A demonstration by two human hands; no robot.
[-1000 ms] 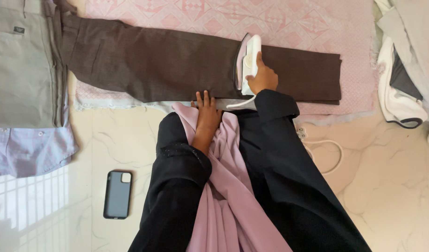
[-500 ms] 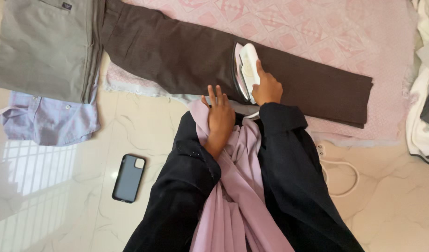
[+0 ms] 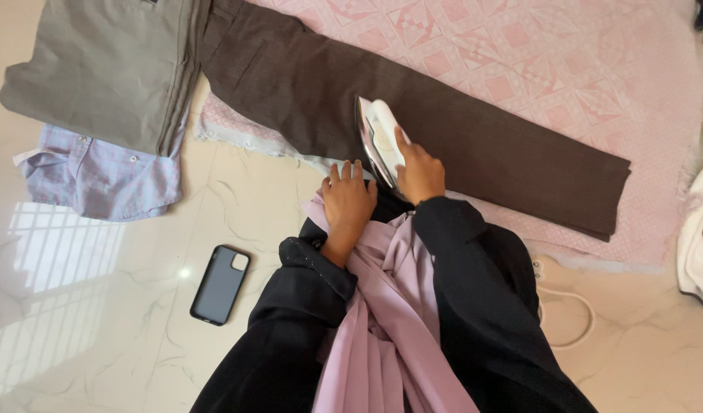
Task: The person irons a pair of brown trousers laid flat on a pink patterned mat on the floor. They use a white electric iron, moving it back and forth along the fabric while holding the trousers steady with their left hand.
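Brown woven trousers (image 3: 443,122) under white iron (image 3: 378,141) in clenched right hand (image 3: 418,172); left hand (image 3: 347,203) flat, released.

Right hand (image 3: 418,170) closed around white iron (image 3: 379,140), on dark brown trousers (image 3: 412,122) (laid flat over pink patterned cloth (image 3: 519,53)). Left hand (image 3: 348,200) resting on mauve scarf (image 3: 382,306). Black phone (image 3: 220,284) on marble floor (image 3: 99,306); grey garment (image 3: 99,69) over lilac shirt (image 3: 99,180).
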